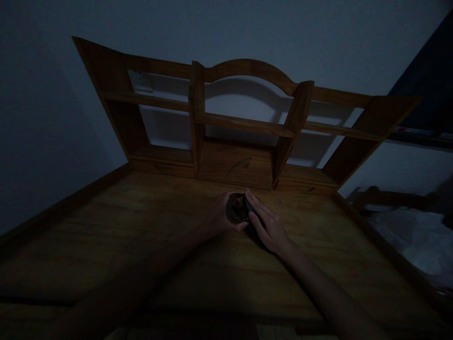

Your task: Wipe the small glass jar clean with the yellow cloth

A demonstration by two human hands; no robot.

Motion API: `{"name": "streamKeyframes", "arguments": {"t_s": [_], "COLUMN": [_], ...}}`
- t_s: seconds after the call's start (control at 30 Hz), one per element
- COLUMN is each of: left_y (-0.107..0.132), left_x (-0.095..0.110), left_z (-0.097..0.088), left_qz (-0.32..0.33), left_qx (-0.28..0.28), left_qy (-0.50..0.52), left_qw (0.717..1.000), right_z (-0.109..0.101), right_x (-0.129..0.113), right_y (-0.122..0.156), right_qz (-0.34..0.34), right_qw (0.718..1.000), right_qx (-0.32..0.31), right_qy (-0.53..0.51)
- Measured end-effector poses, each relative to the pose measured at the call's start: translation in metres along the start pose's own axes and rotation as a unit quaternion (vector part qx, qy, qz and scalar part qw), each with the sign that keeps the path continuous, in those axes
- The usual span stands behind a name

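Note:
In dim light both my hands meet near the back middle of a wooden desk (106, 245). My left hand (219, 215) is wrapped round a small dark round object (237, 208), perhaps a jar or tin, seen from above. My right hand (267, 224) lies along the object's right side with its fingers together, and something dark sits under its palm. I cannot make out what that dark thing is.
A wooden hutch with shelves and an arched top (244, 123) stands at the desk's back edge against a pale wall. A raised rim (60, 203) runs along the desk's left side. To the right, beyond the desk, lies something pale and crumpled (417, 236).

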State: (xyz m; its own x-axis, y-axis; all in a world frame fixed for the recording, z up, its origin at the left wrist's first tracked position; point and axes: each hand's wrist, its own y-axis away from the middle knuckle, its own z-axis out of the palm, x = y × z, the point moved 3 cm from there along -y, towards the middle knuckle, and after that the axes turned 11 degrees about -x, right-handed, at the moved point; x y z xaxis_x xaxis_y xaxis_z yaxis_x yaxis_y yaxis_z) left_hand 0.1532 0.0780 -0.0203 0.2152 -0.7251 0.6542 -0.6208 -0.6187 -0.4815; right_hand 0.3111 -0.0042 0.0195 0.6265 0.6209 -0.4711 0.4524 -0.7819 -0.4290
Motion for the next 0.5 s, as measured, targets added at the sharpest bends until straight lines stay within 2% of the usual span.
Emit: {"name": "streamKeyframes", "arguments": {"t_s": [0.23, 0.5], "left_y": [0.004, 0.002], "left_x": [0.008, 0.003], "left_z": [0.01, 0.014], "left_qz": [0.016, 0.019], "left_qx": [-0.065, -0.063], "left_qy": [0.022, -0.046], "left_qw": [0.998, 0.997], "right_z": [0.002, 0.005], "right_x": [0.005, -0.008], "right_y": [0.001, -0.004], "right_qz": [-0.019, -0.055], "right_qw": [1.0, 0.996], "right_qx": [-0.016, -0.05], "right_qy": [-0.013, 0.048]}}
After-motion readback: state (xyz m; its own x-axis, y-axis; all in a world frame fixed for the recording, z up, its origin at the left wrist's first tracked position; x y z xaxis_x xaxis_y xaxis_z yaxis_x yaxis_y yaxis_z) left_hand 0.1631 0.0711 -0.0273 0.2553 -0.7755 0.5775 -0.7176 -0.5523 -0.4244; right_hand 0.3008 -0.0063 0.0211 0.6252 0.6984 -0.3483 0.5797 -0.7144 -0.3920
